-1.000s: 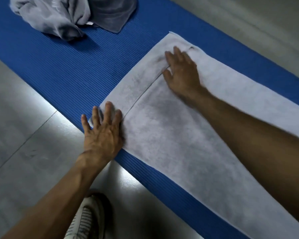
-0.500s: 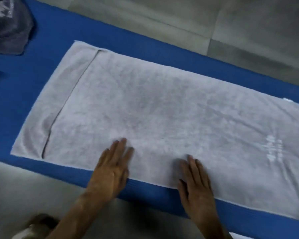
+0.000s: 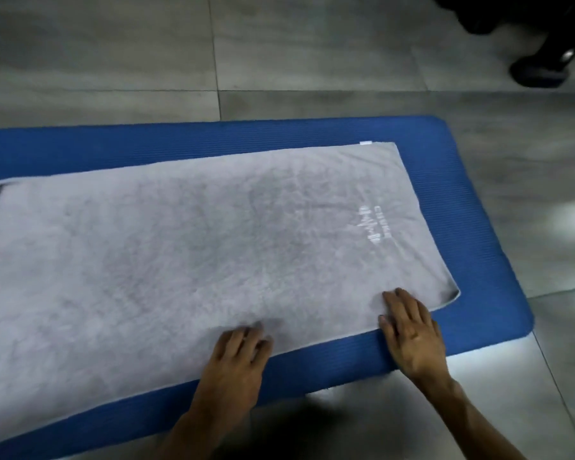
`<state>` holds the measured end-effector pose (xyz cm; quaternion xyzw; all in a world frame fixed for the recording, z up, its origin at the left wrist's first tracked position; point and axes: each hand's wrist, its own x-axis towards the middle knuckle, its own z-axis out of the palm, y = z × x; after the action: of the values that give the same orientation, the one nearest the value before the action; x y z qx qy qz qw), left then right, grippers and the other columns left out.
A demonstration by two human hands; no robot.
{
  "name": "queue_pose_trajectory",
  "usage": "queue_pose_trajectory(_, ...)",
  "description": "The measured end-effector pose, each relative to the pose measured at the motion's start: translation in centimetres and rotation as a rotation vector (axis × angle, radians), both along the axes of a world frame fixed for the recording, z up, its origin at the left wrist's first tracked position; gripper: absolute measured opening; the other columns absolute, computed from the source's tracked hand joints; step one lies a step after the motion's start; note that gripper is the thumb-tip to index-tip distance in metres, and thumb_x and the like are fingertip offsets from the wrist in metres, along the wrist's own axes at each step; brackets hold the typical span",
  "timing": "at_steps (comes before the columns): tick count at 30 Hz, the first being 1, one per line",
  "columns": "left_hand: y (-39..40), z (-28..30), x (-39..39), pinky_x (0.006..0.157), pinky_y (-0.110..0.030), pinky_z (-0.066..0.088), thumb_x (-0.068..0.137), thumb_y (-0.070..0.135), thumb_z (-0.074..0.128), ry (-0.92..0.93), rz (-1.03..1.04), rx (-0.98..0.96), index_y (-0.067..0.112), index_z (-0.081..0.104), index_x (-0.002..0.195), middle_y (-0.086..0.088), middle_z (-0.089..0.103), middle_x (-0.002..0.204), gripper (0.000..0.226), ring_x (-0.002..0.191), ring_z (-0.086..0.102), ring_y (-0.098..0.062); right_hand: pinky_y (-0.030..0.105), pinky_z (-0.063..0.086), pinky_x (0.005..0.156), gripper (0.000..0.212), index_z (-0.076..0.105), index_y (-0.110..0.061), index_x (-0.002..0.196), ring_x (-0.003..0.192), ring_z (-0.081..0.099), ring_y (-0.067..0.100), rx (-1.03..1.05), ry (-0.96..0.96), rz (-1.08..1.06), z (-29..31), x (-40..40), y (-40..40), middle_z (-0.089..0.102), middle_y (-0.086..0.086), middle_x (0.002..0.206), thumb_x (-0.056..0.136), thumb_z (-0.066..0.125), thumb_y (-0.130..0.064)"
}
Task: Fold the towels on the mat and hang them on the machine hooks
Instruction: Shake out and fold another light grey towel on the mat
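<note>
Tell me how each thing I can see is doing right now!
Towel: spread flat on the mat, not folded in half yet.
Mat: unrolled on the floor, under the towel.
Left hand: fingers bent at the towel's near edge; grip unclear.
Right hand: open, fingers flat by the towel's near corner.

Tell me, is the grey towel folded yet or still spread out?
Mostly spread: the grey towel lies flat along the blue mat, only a narrow fold line at its left end. Both hands rest on its near edge.

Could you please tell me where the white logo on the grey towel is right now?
In the head view, the white logo sits near the right end of the grey towel, beyond the right hand and close to the blue mat's right edge.
</note>
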<state>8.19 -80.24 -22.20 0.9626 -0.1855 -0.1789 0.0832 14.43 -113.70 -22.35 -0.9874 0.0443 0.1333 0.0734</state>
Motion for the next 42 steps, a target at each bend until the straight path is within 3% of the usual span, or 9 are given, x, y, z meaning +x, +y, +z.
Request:
queue_pose_trajectory(2,-0.1,-0.1,0.0,0.083,-0.044,0.054,0.056,0.027,0.084,-0.034,-0.006,0.009,0.012,0.07,0.108,-0.013,0.063,0.12,0.056,0.097,0.061,-0.031,0.048,0.044,0.093,0.052,0.061,-0.021,0.122,0.117,0.052,0.035,0.059,-0.075,-0.126,0.1,0.5,-2.0,0.055,0.008,0.133,0.091,0.034,-0.052)
queue_pose_trajectory(8,-1.3,-0.9,0.2,0.075,-0.041,0.056,0.046,0.02,0.087,-0.161,0.021,-0.006,0.01,0.075,0.091,-0.011,0.069,0.103,0.048,0.086,0.065,-0.03,0.047,0.033,0.111,0.032,0.067,-0.025,0.11,0.126,0.044,0.034,0.327,-0.052,-0.767,1.0,4.5,-6.0,0.05,0.009,0.131,0.079,0.072,-0.034)
queue_pose_trajectory(16,-2.5,-0.5,0.4,0.069,-0.03,0.056,0.072,0.026,0.048,-0.198,0.034,-0.122,0.014,0.073,0.078,-0.002,0.067,0.082,0.028,0.074,0.065,-0.021,0.036,0.048,0.097,0.038,0.063,-0.01,0.116,0.105,0.058,0.023,0.69,-0.221,-0.955,1.4,4.1,-8.2,0.059,0.002,0.118,0.081,0.075,-0.016)
queue_pose_trajectory(19,-3.7,-0.4,-0.2,0.064,-0.027,0.056,0.05,0.027,0.082,-0.157,-0.007,-0.13,0.017,0.072,0.077,0.001,0.067,0.082,0.03,0.07,0.064,-0.017,0.039,0.047,0.098,0.039,0.06,-0.01,0.119,0.107,0.056,0.024,0.657,-0.216,-0.951,1.3,2.6,-9.8,0.054,0.005,0.123,0.083,0.073,-0.015)
queue_pose_trajectory(22,-4.2,-0.7,-1.0,0.068,-0.029,0.058,0.046,0.028,0.086,-0.075,0.006,-0.129,0.021,0.07,0.079,0.002,0.067,0.088,0.038,0.076,0.066,-0.016,0.047,0.047,0.1,0.034,0.062,-0.014,0.118,0.112,0.055,0.031,0.528,-0.136,-0.864,1.1,1.3,-10.8,0.05,0.013,0.132,0.085,0.07,-0.019)
queue_pose_trajectory(25,-3.5,-0.2,-1.8,0.076,-0.029,0.056,0.075,0.029,0.061,-0.111,0.049,-0.218,0.024,0.065,0.089,0.006,0.061,0.097,0.016,0.085,0.06,-0.014,0.06,0.038,0.103,0.034,0.058,-0.015,0.121,0.121,0.043,0.045,0.175,-0.074,-0.645,1.7,1.1,-9.2,0.04,0.017,0.137,0.089,0.064,-0.026)
queue_pose_trajectory(27,-2.2,0.1,-2.3,0.089,-0.032,0.053,0.082,0.031,0.046,-0.124,0.146,-0.207,0.024,0.065,0.108,0.005,0.059,0.112,0.033,0.101,0.057,-0.016,0.063,0.031,0.102,0.035,0.056,-0.014,0.122,0.125,0.038,0.048,0.032,-0.165,-0.433,2.3,1.4,-6.4,0.04,0.02,0.138,0.089,0.064,-0.024)
queue_pose_trajectory(35,5.6,0.2,-6.0,0.107,-0.038,0.038,0.087,0.028,0.05,-0.123,0.292,-0.332,0.02,0.064,0.122,-0.003,0.055,0.136,0.039,0.127,0.046,-0.019,0.036,0.049,0.098,0.038,0.069,-0.014,0.112,0.113,0.056,0.021,0.588,-0.157,0.33,0.7,4.4,15.6,0.056,0.005,0.125,0.08,0.063,0.004)
queue_pose_trajectory(42,15.4,-0.1,-9.9,0.091,-0.04,0.038,0.083,0.027,0.045,-0.271,0.94,-0.146,0.015,0.062,0.123,-0.007,0.063,0.117,0.045,0.105,0.057,-0.032,0.036,0.045,0.102,0.035,0.058,-0.016,0.123,0.115,0.055,0.023,0.695,0.077,0.682,1.8,6.8,37.8,0.053,0.002,0.131,0.088,0.059,-0.011)
